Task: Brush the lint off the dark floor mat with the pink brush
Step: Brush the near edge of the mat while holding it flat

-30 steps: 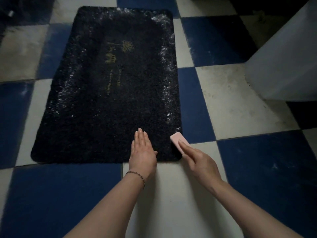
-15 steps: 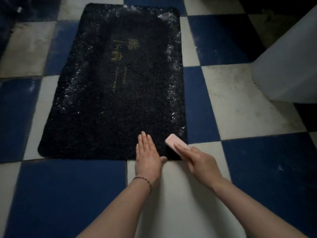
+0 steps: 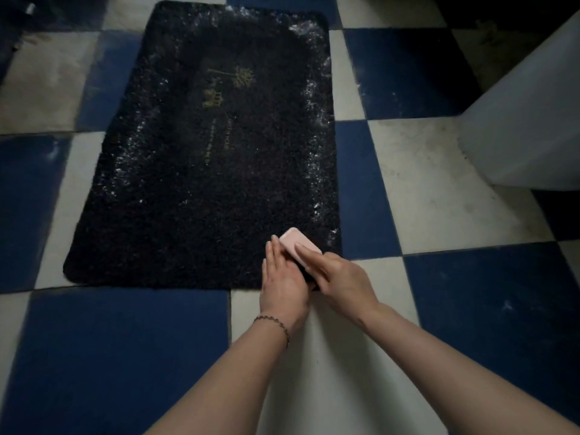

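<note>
Gripping the brush (image 3: 296,246) at the mat's (image 3: 201,158) near corner, the right hand (image 3: 342,277) scrubs while the flat, straight-fingered left hand (image 3: 282,284) pins the mat.

The dark floor mat (image 3: 201,171) lies flat on the checkered floor (image 3: 455,309), its whole far and left expanse open to passage. Both hands crowd the near right corner, the left hand (image 3: 282,287) just beside the pink brush (image 3: 298,243). A white container (image 3: 530,120) blocks the floor to the right, apart from the mat.
</note>
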Available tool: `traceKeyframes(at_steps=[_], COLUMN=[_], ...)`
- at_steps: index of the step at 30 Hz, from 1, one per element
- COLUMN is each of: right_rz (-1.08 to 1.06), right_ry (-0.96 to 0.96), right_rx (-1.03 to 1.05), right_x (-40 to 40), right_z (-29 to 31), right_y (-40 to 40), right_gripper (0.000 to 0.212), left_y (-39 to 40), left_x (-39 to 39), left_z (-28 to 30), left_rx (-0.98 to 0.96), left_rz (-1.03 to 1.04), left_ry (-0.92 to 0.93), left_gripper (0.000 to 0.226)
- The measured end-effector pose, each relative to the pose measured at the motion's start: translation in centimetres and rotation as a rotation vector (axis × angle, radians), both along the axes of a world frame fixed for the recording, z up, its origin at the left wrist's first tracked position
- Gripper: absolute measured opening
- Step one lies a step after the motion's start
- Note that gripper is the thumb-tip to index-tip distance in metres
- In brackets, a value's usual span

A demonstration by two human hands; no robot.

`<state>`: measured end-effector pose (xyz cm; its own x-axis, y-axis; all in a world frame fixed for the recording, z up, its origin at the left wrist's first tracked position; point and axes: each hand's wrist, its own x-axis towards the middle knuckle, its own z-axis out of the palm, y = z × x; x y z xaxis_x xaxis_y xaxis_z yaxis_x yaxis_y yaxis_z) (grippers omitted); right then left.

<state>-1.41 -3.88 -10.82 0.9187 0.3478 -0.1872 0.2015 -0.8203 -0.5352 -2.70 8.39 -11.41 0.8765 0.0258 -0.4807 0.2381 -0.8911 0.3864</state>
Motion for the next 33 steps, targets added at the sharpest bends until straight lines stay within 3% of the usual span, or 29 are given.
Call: traceKeyframes(at_steps=[6,18,23,27,33], right_rz=[0.016,-0.234,-0.083,-0.014,-0.253], right_ry=[-0.071,0.046,0.034,-0.041,0.034], right_rx=[-0.16,0.021,-0.014,-0.107,-0.173], right_x=[0.8,-0.8,-1.4,0.3,0.1], right_z=[-0.8,0.2,-0.3,-0.6,-0.4], right_y=[-5.1,-4.0,0.3,-2.0,-8.6], right_gripper=[0.062,0.046,0.045,0.051,0.048], left_y=[-0.2,0.7,0.8,0.5,0.1], left_x=[-0.4,-0.3,-0.3,-0.4,-0.5], left_z=[-0.2,-0.1,-0.5,-0.3,0.2], left_rx=[0.11,0.114,0.129,0.138,0.155], left_rz=[-0.039,-0.092,-0.109,-0.09,-0.092], left_ry=[0.001,0.025,0.007,0.008,0.028], left_gripper=[0.087,0.09,0.064,0.087,0.091])
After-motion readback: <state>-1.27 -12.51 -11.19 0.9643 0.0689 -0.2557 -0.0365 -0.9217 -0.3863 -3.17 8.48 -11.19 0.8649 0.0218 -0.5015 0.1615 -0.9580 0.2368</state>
